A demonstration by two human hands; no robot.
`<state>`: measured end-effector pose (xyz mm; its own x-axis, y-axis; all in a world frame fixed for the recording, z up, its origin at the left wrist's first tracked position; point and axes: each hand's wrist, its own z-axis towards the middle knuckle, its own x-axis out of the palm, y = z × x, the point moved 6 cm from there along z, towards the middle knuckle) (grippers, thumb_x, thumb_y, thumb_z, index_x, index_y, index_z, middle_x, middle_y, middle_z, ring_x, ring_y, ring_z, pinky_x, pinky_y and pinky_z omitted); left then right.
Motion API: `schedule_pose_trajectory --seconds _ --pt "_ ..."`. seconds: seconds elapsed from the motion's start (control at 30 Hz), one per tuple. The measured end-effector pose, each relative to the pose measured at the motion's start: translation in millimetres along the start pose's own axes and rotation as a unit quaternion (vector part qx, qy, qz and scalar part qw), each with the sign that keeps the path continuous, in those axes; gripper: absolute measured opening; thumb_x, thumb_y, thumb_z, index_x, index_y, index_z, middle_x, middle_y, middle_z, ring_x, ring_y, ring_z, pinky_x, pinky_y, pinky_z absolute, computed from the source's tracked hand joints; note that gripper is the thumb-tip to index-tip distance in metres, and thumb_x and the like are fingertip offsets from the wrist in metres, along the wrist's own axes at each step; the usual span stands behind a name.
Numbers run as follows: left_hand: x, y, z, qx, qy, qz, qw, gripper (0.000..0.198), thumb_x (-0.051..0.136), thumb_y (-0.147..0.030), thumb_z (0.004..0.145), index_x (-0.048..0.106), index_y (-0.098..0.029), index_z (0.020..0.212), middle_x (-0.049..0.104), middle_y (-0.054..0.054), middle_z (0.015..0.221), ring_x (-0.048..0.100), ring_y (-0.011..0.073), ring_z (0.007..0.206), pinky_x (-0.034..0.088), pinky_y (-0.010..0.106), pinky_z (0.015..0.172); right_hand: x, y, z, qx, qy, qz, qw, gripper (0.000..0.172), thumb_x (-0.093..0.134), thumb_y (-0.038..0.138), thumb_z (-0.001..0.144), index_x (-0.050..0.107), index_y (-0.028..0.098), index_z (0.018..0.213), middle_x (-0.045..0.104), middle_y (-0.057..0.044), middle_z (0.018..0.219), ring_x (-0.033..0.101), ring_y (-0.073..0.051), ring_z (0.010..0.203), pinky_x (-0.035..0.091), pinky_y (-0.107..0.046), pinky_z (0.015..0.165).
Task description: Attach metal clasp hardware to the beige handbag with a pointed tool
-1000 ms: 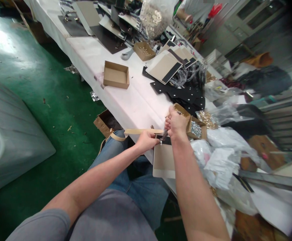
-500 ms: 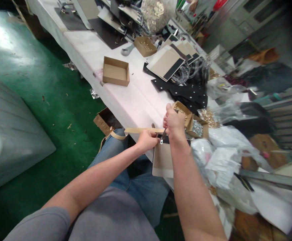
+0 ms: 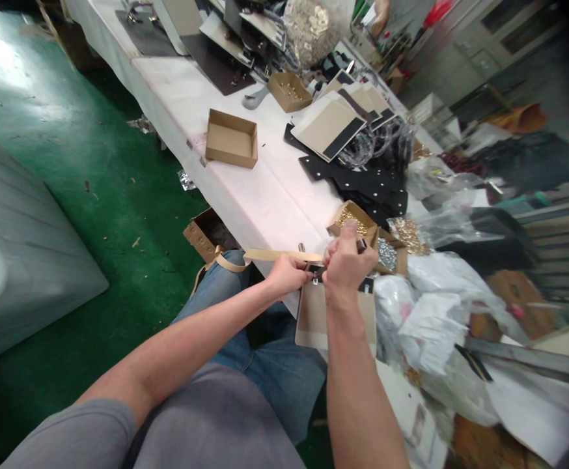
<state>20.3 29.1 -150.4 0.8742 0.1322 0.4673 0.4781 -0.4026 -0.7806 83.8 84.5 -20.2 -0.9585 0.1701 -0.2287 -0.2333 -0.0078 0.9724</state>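
A beige panel [image 3: 311,319] with a black band along its far side lies at the table's front edge, over my lap. My left hand [image 3: 288,273] is closed at the band's left end, fingertips pinched by a small metal fitting [image 3: 315,281] and against a tan strap [image 3: 279,255]. The strap runs from my lap past those fingers toward the other hand. My right hand [image 3: 346,264] is wrapped round a dark-handled tool [image 3: 361,246], its handle end showing beside the fist. The tool's working end is hidden. A second small fitting [image 3: 366,288] shows on the band's right.
Beyond my right hand stand a box of gold-coloured small parts [image 3: 350,218] and a box of silver ones [image 3: 387,254]. An open cardboard box [image 3: 230,140] sits farther left. Black pieces [image 3: 362,179], stacked panels [image 3: 331,124] and plastic bags [image 3: 426,312] crowd the right side.
My right fist has shifted slightly right and turned, exposing the tool's handle end and the panel's right part. My left hand has stayed nearly in place. The view has shifted a little.
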Motion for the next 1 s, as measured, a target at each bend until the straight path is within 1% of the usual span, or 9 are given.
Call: schedule_pose_trajectory --seconds 0.1,0.2,0.27,0.4,0.53,0.63,0.77,0.87,1.0 --pt "-0.8 1 1 0.009 0.003 0.013 1.0 0.015 0.09 -0.023 0.078 0.082 -0.011 0.073 0.062 -0.001 0.057 0.046 0.0103 0.053 0.036 0.023 0.051 -14 8 -18 -0.106 -0.07 0.023 0.992 0.068 0.071 0.071 0.104 0.041 0.027 0.061 0.039 0.005 0.053 0.039 -0.01 0.041 0.034 -0.025 0.037" --pt "-0.3 1 2 0.013 0.01 0.03 0.999 0.01 0.082 -0.017 0.081 0.082 -0.011 0.074 0.059 -0.003 0.057 0.043 0.009 0.052 0.033 0.021 0.049 -28 3 -31 -0.137 -0.102 0.073 0.983 0.069 0.071 0.067 0.106 0.041 0.025 0.06 0.037 0.005 0.054 0.039 -0.011 0.043 0.035 -0.025 0.039" --pt "0.8 0 2 0.01 0.016 0.034 0.999 0.012 0.077 -0.013 0.083 0.079 -0.011 0.071 0.056 -0.004 0.055 0.042 0.0082 0.051 0.032 0.021 0.049 -37 1 -34 -0.141 -0.097 0.115 0.978 0.071 0.07 0.067 0.107 0.037 0.025 0.06 0.033 0.006 0.054 0.037 -0.01 0.044 0.034 -0.025 0.041" --pt "4.6 -6 -1 -0.015 0.026 0.032 0.999 0.011 0.073 -0.009 0.083 0.079 -0.011 0.074 0.058 -0.003 0.058 0.047 0.0085 0.051 0.036 0.02 0.05 -51 5 -26 -0.11 -0.03 0.171 0.979 0.074 0.07 0.069 0.106 0.032 0.025 0.061 0.026 0.008 0.052 0.025 -0.008 0.042 0.027 -0.024 0.04" --pt "7.3 -12 -4 -0.022 0.023 0.035 0.999 0.018 0.071 -0.007 0.084 0.073 -0.012 0.067 0.058 -0.003 0.058 0.05 0.0094 0.051 0.039 0.021 0.05 -64 19 -24 -0.145 -0.054 0.136 0.979 0.069 0.073 0.065 0.105 0.036 0.025 0.062 0.03 0.007 0.054 0.029 -0.009 0.043 0.029 -0.025 0.041" --pt "7.2 -16 -7 -0.017 0.02 0.035 0.999 0.023 0.073 -0.007 0.083 0.067 -0.014 0.062 0.057 -0.003 0.056 0.05 0.0093 0.051 0.039 0.02 0.05 -58 18 -28 -0.155 -0.057 0.102 0.981 0.068 0.073 0.066 0.104 0.039 0.025 0.062 0.034 0.005 0.056 0.034 -0.01 0.046 0.032 -0.026 0.043" --pt "7.6 -17 -8 -0.019 0.035 0.024 0.999 0.018 0.075 -0.008 0.082 0.071 -0.012 0.065 0.056 -0.004 0.056 0.048 0.0085 0.051 0.038 0.02 0.051 -44 10 -34 -0.155 -0.059 0.097 0.981 0.067 0.071 0.065 0.107 0.042 0.024 0.062 0.037 0.004 0.058 0.039 -0.011 0.048 0.035 -0.026 0.045" --pt "7.5 -13 -5 -0.013 0.038 0.014 0.999 0.016 0.074 -0.009 0.082 0.073 -0.012 0.067 0.056 -0.004 0.056 0.045 0.0078 0.051 0.036 0.02 0.051 -38 8 -36 -0.162 -0.062 0.067 0.982 0.067 0.07 0.063 0.109 0.047 0.024 0.061 0.04 0.003 0.056 0.041 -0.012 0.047 0.037 -0.027 0.046" --pt "7.6 -4 -1 -0.005 0.032 0.0 0.999 0.011 0.075 -0.012 0.083 0.079 -0.012 0.072 0.06 -0.002 0.06 0.049 0.0092 0.054 0.042 0.021 0.054 -35 8 -35 -0.163 -0.059 0.018 0.985 0.067 0.07 0.065 0.109 0.051 0.024 0.059 0.043 0.002 0.053 0.045 -0.013 0.047 0.04 -0.027 0.045"
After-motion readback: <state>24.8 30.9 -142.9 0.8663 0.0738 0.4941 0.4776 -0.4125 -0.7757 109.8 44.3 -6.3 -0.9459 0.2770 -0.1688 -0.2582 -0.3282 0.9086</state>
